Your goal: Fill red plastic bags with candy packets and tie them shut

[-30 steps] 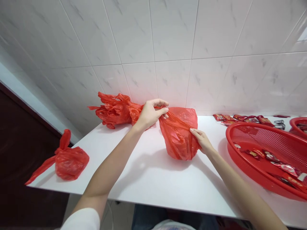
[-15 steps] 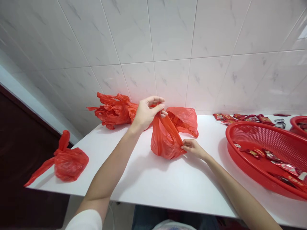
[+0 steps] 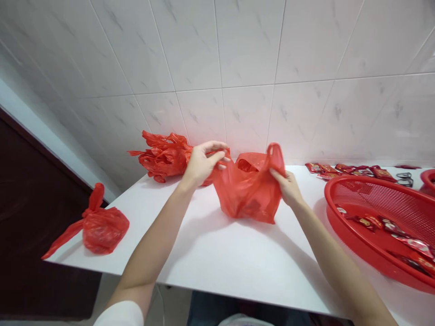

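Observation:
Between my hands a red plastic bag (image 3: 249,194) is stretched over the middle of the white table (image 3: 204,258), its bottom at or just above the surface. A darker lump shows through its thin film. My left hand (image 3: 207,158) pinches the bag's upper left edge. With my right hand (image 3: 284,183) I grip its upper right side, and one handle loop stands up above my fingers. Behind it lies another red bag (image 3: 249,160), partly hidden.
A knotted, filled red bag (image 3: 105,231) sits at the table's left edge. Crumpled red bags (image 3: 166,158) lie by the tiled wall. On the right stands a red basket (image 3: 343,235) with wrapped snacks inside; more packets (image 3: 360,172) and metal clips (image 3: 404,179) lie behind it.
My right hand has moved up from the bag's lower right corner to its upper right side. The bag is now spread wide between both hands, with a handle raised.

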{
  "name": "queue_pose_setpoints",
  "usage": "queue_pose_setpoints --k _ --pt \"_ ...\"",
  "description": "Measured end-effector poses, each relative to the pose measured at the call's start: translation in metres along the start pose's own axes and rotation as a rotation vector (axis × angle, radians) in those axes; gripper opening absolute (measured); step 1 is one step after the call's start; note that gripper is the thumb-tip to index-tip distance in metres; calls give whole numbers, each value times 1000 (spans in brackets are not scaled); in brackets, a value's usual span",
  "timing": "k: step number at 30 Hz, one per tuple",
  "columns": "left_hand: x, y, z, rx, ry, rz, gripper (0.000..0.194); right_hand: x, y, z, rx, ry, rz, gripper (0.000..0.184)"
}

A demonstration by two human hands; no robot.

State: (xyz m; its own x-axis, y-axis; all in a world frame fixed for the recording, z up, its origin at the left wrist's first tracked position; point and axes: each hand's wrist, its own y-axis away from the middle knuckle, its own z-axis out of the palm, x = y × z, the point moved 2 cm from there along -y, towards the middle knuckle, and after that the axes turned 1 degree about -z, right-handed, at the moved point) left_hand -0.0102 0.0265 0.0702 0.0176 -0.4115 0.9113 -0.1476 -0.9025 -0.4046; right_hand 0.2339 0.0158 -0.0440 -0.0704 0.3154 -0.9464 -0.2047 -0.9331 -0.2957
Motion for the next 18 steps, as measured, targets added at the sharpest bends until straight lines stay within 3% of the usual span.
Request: queue_pose_setpoints --k 4,7,10,14,18 --pt "-12 -2 -40 142 -15 -76 18 6 -11 -27 86 -191 64 49" --pt "-26 2 -47 147 -5 -128 27 7 -12 -28 66 -247 141 50" --pt "-40 9 -46 120 -7 -63 46 7 -10 -22 61 -268 204 50" --pt "-70 18 -51 54 -23 37 81 6 -9 -21 63 -180 155 44" --pt "-109 18 -49 -121 6 -94 112 -2 -10 -27 99 -94 -3 31"
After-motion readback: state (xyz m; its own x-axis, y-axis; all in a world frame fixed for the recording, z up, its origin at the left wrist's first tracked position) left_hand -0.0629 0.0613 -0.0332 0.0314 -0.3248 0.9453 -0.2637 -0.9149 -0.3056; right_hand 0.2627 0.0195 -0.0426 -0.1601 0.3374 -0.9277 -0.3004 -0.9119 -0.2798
